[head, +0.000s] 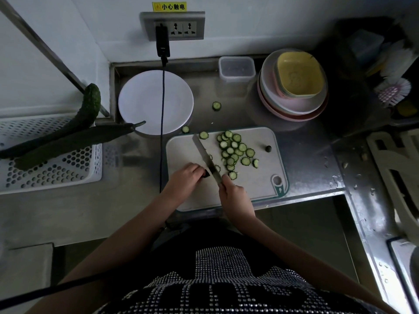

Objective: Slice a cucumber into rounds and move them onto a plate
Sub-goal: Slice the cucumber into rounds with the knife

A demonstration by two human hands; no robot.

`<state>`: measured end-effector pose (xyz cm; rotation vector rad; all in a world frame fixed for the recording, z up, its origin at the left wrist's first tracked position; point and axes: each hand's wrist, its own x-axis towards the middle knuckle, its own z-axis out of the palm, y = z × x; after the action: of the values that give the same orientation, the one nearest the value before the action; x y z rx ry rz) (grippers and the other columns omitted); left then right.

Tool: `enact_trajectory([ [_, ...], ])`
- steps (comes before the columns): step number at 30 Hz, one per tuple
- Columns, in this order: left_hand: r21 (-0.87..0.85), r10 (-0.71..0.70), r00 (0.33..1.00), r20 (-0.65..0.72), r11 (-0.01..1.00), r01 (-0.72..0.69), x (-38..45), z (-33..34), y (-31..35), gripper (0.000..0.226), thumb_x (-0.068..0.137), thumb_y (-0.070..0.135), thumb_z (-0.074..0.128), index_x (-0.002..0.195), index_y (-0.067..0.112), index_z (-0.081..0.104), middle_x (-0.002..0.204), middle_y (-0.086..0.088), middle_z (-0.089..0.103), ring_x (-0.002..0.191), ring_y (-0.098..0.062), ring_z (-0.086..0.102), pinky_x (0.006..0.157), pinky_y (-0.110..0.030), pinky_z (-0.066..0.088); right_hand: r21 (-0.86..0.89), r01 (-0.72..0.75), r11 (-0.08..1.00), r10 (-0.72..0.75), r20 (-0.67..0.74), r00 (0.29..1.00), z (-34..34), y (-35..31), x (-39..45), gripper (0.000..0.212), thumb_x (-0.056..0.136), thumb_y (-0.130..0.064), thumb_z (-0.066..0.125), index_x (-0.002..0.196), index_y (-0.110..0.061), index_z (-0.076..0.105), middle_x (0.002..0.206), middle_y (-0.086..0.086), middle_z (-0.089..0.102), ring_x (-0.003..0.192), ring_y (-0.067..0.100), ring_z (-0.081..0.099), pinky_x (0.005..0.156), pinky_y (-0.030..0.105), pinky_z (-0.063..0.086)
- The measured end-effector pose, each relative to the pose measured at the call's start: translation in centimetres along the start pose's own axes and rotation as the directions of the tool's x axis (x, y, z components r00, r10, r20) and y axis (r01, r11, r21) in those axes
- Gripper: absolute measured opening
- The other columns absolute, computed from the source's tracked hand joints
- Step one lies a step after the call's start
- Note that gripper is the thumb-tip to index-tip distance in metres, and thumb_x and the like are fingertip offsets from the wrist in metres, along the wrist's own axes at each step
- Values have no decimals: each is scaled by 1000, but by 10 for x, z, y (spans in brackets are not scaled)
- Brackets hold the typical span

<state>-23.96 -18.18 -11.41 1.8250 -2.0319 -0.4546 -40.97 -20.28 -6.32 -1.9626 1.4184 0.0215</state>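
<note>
Left hand (184, 175) pinches the last cucumber stub (205, 174) on the cutting board (256, 177); right hand (233, 193) is clenched around the knife (207, 158), blade touching the stub's right face. Rounds (231, 150) lie right of the blade; empty plate (145, 103) far-left
</note>
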Motion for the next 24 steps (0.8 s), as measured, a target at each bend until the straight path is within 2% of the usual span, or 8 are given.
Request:
enact_trajectory([
  [6, 6, -18, 1000, 8, 1000, 18, -1, 1, 0, 13, 67, -2, 74, 76, 0, 64, 77, -13, 62, 79, -31, 61, 52, -35, 53, -148, 46, 988, -40, 39, 998, 10, 4, 2, 14, 101, -22, 37, 106, -10, 43, 84, 21, 64, 77, 41, 61, 58, 37, 39],
  [13, 16, -39, 997, 64, 999, 38, 2, -2, 1, 11, 68, -6, 69, 77, -2, 65, 78, -16, 63, 80, -35, 62, 55, -40, 55, -211, 73, 975, -62, 57, 996, 11, 3, 3, 17, 101, -20, 36, 113, -9, 42, 87, 21, 65, 79, 41, 62, 59, 38, 40],
  [15, 18, -36, 998, 47, 999, 35, 2, -1, 1, 8, 73, 0, 63, 80, -1, 67, 80, -15, 64, 80, -33, 63, 57, -39, 56, -215, 54, 975, -38, 77, 996, 13, 4, 4, 14, 100, -17, 36, 111, -10, 41, 88, 22, 64, 79, 40, 63, 61, 39, 43],
  [17, 7, -25, 999, 29, 1000, 25, 1, 0, 0, 26, 81, 16, 47, 84, 2, 69, 82, -14, 66, 80, -32, 64, 60, -37, 56, -222, 25, 975, -2, 101, 995, 14, 4, 5, 11, 99, -13, 35, 109, -11, 39, 89, 22, 64, 80, 40, 63, 62, 40, 44],
  [19, 12, -18, 1000, 19, 1000, 17, 2, 2, -1, 37, 81, 23, 37, 85, 3, 69, 84, -13, 66, 82, -32, 64, 60, -38, 56, -234, 14, 972, 12, 113, 994, 14, 5, 7, 11, 98, -11, 35, 108, -12, 38, 90, 22, 64, 81, 40, 63, 62, 40, 43],
  [22, 14, -22, 1000, 15, 1000, 22, 1, 1, 0, 32, 81, 21, 42, 84, 3, 68, 82, -13, 65, 80, -32, 64, 58, -38, 56, -229, 6, 973, 22, 120, 993, 13, 5, 8, 12, 98, -11, 34, 110, -12, 39, 91, 23, 64, 83, 41, 62, 64, 42, 45],
  [24, 21, -17, 1000, 18, 1000, 17, 0, -3, 2, 11, 75, 10, 61, 82, 4, 67, 80, -12, 64, 77, -31, 65, 54, -35, 56, -189, -16, 982, 40, 123, 992, 12, 5, 9, 12, 98, -13, 34, 109, -12, 39, 92, 24, 63, 85, 42, 61, 66, 42, 45],
])
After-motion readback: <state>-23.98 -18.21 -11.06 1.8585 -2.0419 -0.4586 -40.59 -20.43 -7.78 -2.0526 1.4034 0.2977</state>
